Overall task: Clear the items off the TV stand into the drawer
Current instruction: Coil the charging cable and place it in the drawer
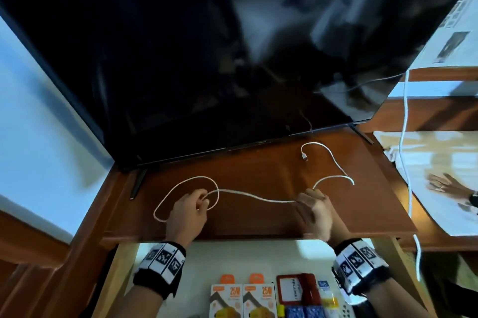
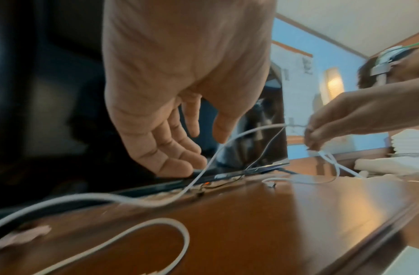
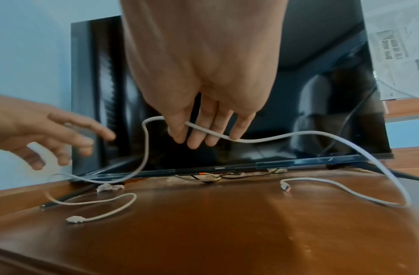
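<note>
While both hands work over the brown wooden tabletop (image 1: pixel 258 219), a long white charging cable (image 1: pixel 253 194) sprawls below the black television (image 1: pixel 181 58).

Right hand (image 1: pixel 316 210), at four o'clock, pinches the cable mid-length; left hand (image 1: pixel 187 210), at eight o'clock, has loosely spread fingers touching its loop. Below, the open drawer (image 1: pixel 196 253) holds orange-and-white charger boxes (image 1: pixel 241 299).

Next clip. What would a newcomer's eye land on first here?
The white cable snaking across the brown TV stand, lifted between the left hand and right hand. Behind it looms the dark TV. Below, the open drawer already holds boxed chargers.
</note>
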